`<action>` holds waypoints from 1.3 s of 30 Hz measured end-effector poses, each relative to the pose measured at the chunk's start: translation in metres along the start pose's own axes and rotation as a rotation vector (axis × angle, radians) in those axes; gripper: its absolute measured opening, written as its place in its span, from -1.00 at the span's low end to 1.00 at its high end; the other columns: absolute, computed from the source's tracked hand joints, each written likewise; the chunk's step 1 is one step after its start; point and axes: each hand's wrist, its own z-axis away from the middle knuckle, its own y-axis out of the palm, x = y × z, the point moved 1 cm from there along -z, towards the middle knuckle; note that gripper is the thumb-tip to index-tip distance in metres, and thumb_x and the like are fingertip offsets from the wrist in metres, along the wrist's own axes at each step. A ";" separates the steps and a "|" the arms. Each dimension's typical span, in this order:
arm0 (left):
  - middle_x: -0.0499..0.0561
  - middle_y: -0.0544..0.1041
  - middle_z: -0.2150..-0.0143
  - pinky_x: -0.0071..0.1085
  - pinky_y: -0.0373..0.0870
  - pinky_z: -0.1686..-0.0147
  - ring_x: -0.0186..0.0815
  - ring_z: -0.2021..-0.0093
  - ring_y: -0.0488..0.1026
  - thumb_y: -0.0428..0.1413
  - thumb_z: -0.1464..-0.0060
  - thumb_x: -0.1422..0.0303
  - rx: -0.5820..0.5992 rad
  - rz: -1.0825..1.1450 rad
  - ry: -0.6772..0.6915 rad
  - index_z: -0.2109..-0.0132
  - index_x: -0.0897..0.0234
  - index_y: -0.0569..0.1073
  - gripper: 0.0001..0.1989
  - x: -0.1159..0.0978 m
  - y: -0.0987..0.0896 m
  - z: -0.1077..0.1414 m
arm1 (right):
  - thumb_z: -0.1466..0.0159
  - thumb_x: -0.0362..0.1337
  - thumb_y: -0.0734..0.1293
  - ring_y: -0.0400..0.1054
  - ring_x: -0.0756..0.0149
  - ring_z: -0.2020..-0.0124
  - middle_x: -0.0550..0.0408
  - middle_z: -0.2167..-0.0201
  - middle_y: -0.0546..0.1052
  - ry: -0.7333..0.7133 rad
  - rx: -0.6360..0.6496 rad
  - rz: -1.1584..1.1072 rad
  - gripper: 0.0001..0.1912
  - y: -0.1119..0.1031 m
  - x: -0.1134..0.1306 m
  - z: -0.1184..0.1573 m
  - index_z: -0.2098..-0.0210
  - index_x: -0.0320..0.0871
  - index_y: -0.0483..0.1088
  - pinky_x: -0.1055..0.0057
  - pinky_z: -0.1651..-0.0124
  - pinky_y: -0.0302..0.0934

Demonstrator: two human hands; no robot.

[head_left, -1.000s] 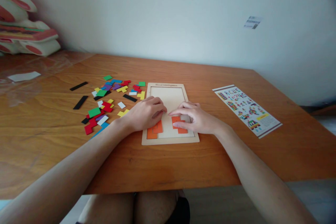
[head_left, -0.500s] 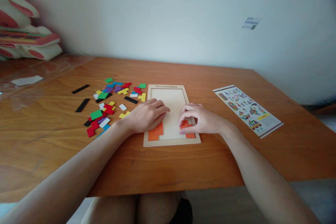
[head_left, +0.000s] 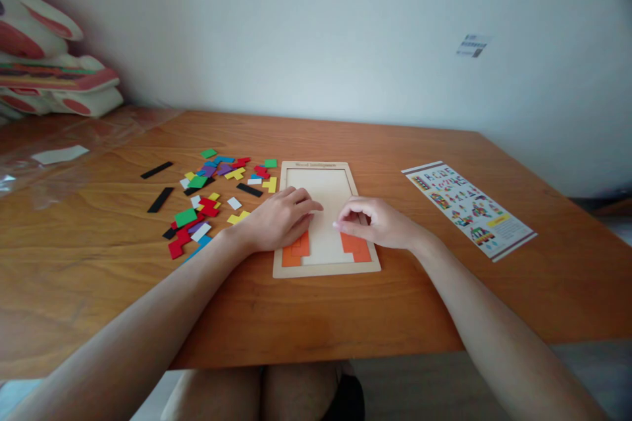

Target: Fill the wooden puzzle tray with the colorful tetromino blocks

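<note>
A pale wooden puzzle tray point(head_left: 365, 268) lies flat on the table in front of me. My left hand point(head_left: 286, 217) rests palm down across its left rim, fingers stretched toward the middle. Partly under that hand, orange puzzle pieces point(head_left: 295, 253) fill the tray's near left corner. My right hand point(head_left: 372, 222) is over the right side, its fingers curled and the thumb close to the fingertips. Whatever they may hold is hidden. Just below the right thumb, orange pieces point(head_left: 359, 248) lie in the near right corner, partly covered by the hand.
Left of the tray lies a loose pile of coloured pieces, among them a green one point(head_left: 185, 218) and a black bar point(head_left: 160, 200). A printed pattern sheet point(head_left: 469, 210) is at the right. Clear plastic wrap point(head_left: 44, 177) and a rabbit-shaped object point(head_left: 64, 89) sit far left.
My right hand has lifted slightly off the near right orange pieces, and its thumb has moved up closer to the fingers. My left hand has stayed at the tray's left side.
</note>
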 end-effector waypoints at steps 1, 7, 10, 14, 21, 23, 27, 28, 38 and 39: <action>0.16 0.44 0.13 -0.23 0.39 0.06 -0.19 0.13 0.41 -0.10 -0.28 0.39 0.001 0.018 -0.003 -0.05 0.30 0.46 -0.68 0.000 -0.001 0.000 | -0.25 0.03 0.34 0.33 0.33 0.31 0.10 0.34 0.48 -0.016 0.001 0.020 -0.67 0.001 0.000 0.000 0.30 -0.12 0.47 0.39 0.22 0.18; 0.17 0.41 0.07 -0.15 0.37 0.03 -0.10 0.09 0.37 0.04 -0.14 0.28 0.089 -0.006 -0.011 -0.14 0.30 0.39 -0.56 -0.007 -0.007 0.002 | -0.17 -0.02 0.43 0.37 0.25 0.16 0.10 0.24 0.51 -0.076 0.029 0.183 -0.71 0.003 0.000 0.001 0.25 -0.08 0.46 0.21 -0.06 0.07; 0.16 0.39 0.04 -0.14 0.35 0.01 -0.09 0.07 0.36 0.08 -0.06 0.28 0.108 -0.021 -0.022 -0.16 0.26 0.38 -0.51 -0.008 -0.007 0.003 | -0.16 -0.04 0.44 0.37 0.22 0.13 0.09 0.23 0.51 -0.070 0.050 0.187 -0.72 0.003 -0.001 0.002 0.23 -0.07 0.46 0.19 -0.06 0.08; 0.15 0.38 0.03 -0.14 0.35 0.01 -0.09 0.09 0.36 0.10 -0.05 0.27 0.120 -0.014 -0.015 -0.15 0.23 0.40 -0.51 -0.008 -0.008 0.004 | -0.14 -0.03 0.45 0.37 0.22 0.16 0.08 0.24 0.51 -0.088 0.060 0.140 -0.71 0.003 -0.004 0.000 0.25 -0.08 0.47 0.22 -0.02 0.14; 0.16 0.44 0.08 -0.20 0.36 0.02 -0.15 0.12 0.39 -0.06 -0.27 0.23 0.071 -0.059 -0.004 -0.10 0.28 0.42 -0.63 -0.006 -0.012 0.004 | -0.28 0.09 0.28 0.29 0.31 0.46 0.13 0.48 0.46 0.107 -0.220 -0.126 -0.61 0.010 -0.019 -0.007 0.29 -0.11 0.45 0.37 0.38 0.18; 0.16 0.45 0.08 -0.20 0.37 0.03 -0.14 0.09 0.39 -0.08 -0.28 0.27 0.039 -0.149 -0.050 -0.08 0.29 0.43 -0.66 0.003 -0.018 0.006 | -0.28 0.12 0.26 0.31 0.28 0.41 0.10 0.46 0.46 0.120 -0.380 -0.184 -0.59 0.010 -0.029 -0.010 0.29 -0.11 0.44 0.36 0.35 0.19; 0.17 0.48 0.11 -0.15 0.39 0.05 -0.09 0.07 0.41 -0.06 -0.21 0.41 -0.001 -0.367 -0.222 0.03 0.29 0.49 -0.72 0.040 -0.035 0.022 | -0.29 0.14 0.24 0.30 0.28 0.38 0.09 0.45 0.43 0.167 -0.647 -0.298 -0.57 0.001 -0.050 -0.019 0.30 -0.12 0.44 0.34 0.27 0.21; 0.17 0.49 0.12 -0.17 0.39 0.06 -0.10 0.08 0.43 -0.05 -0.19 0.44 -0.007 -0.392 -0.252 0.06 0.29 0.49 -0.73 0.051 -0.039 0.029 | -0.28 0.16 0.24 0.28 0.29 0.41 0.10 0.47 0.41 0.172 -0.668 -0.318 -0.55 -0.001 -0.054 -0.022 0.32 -0.11 0.44 0.34 0.29 0.21; 0.03 0.59 0.18 -0.34 0.41 0.09 -0.19 0.14 0.51 0.06 0.03 0.39 0.121 -0.152 -0.333 0.13 0.18 0.52 -0.71 0.081 -0.065 0.057 | -0.24 0.21 0.25 0.24 0.35 0.49 0.14 0.56 0.37 0.202 -0.769 -0.281 -0.48 -0.008 -0.071 -0.051 0.40 -0.15 0.43 0.40 0.36 0.14; 0.02 0.59 0.19 -0.37 0.41 0.13 -0.21 0.17 0.52 0.06 0.05 0.38 0.155 -0.104 -0.366 0.13 0.19 0.52 -0.71 0.078 -0.066 0.055 | -0.23 0.20 0.26 0.24 0.36 0.49 0.15 0.56 0.37 0.192 -0.772 -0.299 -0.49 -0.008 -0.073 -0.052 0.41 -0.15 0.44 0.41 0.38 0.13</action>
